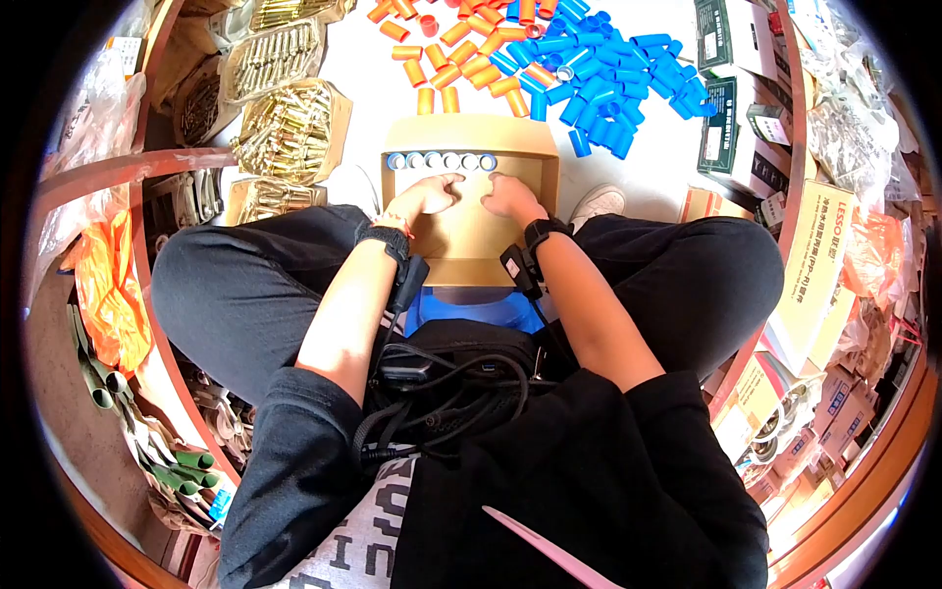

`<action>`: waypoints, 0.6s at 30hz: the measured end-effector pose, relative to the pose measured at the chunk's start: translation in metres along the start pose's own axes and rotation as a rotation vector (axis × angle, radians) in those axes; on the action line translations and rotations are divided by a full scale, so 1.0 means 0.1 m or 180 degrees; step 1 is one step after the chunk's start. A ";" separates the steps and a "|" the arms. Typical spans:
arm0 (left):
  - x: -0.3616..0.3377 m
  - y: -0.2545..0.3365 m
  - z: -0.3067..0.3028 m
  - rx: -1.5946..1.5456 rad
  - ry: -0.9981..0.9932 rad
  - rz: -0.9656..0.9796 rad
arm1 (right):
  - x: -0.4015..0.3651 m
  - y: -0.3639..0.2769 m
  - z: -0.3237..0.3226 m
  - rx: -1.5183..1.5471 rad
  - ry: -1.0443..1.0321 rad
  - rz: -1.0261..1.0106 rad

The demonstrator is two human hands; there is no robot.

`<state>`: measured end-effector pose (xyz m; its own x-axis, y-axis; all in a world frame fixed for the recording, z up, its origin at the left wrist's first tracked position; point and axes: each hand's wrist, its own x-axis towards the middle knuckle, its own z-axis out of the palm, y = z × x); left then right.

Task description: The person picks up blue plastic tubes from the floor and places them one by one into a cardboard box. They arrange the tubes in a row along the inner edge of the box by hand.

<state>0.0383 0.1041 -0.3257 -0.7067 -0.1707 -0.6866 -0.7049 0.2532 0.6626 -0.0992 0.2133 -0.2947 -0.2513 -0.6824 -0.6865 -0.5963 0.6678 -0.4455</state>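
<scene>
An open cardboard box (471, 272) sits between my legs, with a single row of blue fittings with pale round ends (432, 161) along its far side. My left hand (428, 196) is inside the box on the left, just below that row. Its thumb and forefinger are apart, with nothing visible between them. Opposite it, my right hand (512, 196) reaches in from the right, below the row's right end. Thumb and fingers there are also parted, and I see nothing held. The undersides of both hands are hidden.
Beyond the box lie loose orange pipe fittings (456, 51) and a heap of blue pipe fittings (613, 83) on the white floor. Boxes of brass-coloured bolts (289, 131) stand left. Green-and-white cartons (721, 123) and a LESSO carton (807, 265) are right. A blue stool (471, 310) is near me.
</scene>
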 end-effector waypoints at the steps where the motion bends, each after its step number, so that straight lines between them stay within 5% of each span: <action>1: 0.00 0.01 0.00 -0.0079 -0.0019 0.0006 | 0.03 0.04 0.05 0.0003 0.0028 -0.0016; 18: 0.05 0.22 0.06 0.0500 -0.0338 -0.0338 | 0.07 0.15 0.14 -0.0274 -0.0241 -0.0168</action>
<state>0.0195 0.1147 -0.3166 -0.6128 -0.1053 -0.7832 -0.7510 0.3859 0.5357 -0.0991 0.2229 -0.3139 -0.1616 -0.6892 -0.7063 -0.6713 0.6014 -0.4333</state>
